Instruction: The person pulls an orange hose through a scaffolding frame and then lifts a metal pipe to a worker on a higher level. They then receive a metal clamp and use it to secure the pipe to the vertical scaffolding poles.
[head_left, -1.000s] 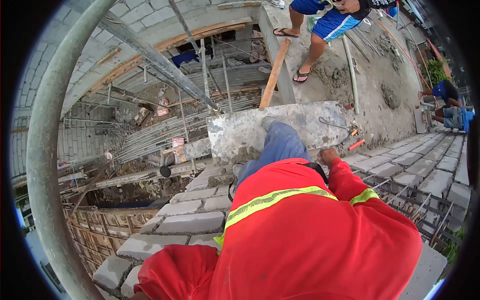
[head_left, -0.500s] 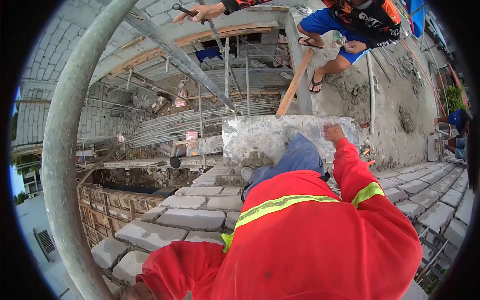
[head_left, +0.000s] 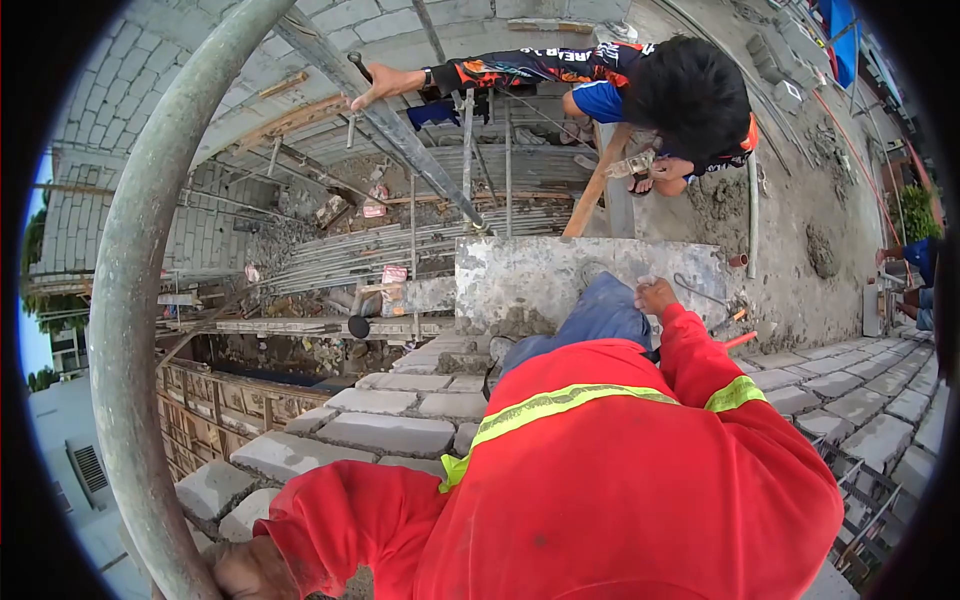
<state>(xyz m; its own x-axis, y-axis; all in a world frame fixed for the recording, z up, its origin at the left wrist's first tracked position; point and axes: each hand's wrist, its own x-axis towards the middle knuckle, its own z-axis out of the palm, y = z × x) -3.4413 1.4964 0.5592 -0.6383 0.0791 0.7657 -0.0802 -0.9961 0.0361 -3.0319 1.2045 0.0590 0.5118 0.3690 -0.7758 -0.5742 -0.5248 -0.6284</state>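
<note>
- Right grip [head_left: 655, 295] sits knuckles up on the grey mortar-smeared board [head_left: 540, 275], by its near edge; fingers curled, but I cannot tell whether they pinch anything.
- A bent wire [head_left: 700, 292] lies on the board just right of it, apart.
- Left grip [head_left: 250, 568] is low on the concrete blocks [head_left: 385, 435], beside the scaffold pipe [head_left: 135, 300]; whether it is spread or closed cannot be told.

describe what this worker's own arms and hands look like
Both arms are covered by long red fabric sleeves. The right sleeve carries a yellow-green reflective band across it; the left sleeve shows only plain, creased red. The left hand and right hand are bare, with no gloves.
</note>
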